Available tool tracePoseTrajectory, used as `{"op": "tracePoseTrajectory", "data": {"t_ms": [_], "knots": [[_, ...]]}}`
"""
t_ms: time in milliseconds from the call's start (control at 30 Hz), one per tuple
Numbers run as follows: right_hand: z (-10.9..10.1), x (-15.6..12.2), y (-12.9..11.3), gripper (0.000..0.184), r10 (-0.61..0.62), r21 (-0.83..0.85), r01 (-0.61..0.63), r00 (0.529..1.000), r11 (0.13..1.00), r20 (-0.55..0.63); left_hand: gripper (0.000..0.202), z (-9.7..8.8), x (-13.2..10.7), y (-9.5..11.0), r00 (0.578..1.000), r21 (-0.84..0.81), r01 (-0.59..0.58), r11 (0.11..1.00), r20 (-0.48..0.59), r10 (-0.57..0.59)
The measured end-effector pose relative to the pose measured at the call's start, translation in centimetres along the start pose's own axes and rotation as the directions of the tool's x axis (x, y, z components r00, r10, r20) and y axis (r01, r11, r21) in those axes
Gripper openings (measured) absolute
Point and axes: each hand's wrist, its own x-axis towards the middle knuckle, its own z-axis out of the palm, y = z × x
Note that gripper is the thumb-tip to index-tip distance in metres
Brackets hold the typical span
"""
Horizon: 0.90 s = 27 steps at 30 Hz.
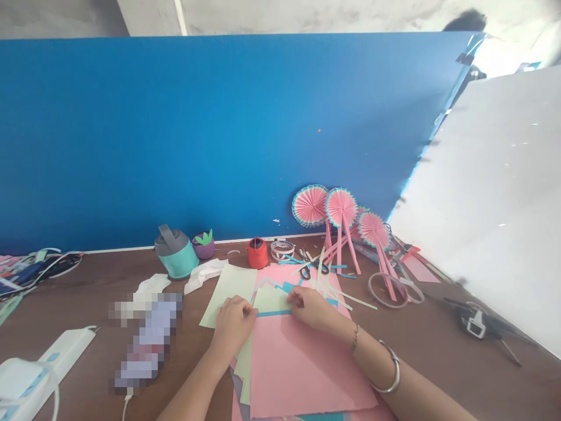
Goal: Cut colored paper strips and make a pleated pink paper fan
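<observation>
My left hand (236, 320) and my right hand (310, 306) both rest on a stack of paper, fingers pressed down and pinching a small pale green sheet (272, 299) with a blue strip (274, 313) along its near edge. Under it lies a large pink sheet (302, 368). A bigger pale green sheet (230, 286) lies to the left of my left hand. Black-handled scissors (313, 269) lie just beyond my right hand among paper strips.
Pink pleated paper fans (339, 210) lean on the blue partition (219, 134). A teal and grey bottle (175, 252), a purple pot (204, 245), a red spool (257, 253), tape rolls (388, 290), white tissues (204, 272) and a black stapler (475, 320) lie on the brown table (438, 345).
</observation>
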Motion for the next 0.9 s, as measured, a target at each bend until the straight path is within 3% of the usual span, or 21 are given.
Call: {"op": "tracePoseTrajectory", "data": {"t_ms": [900], "knots": [[0.41,-0.40,-0.60,0.029,-0.010,-0.169,0.003,0.999,0.986,-0.044,0.020,0.19,-0.33,0.36,0.999,0.116,-0.030,0.993,-0.033,0.034]]}}
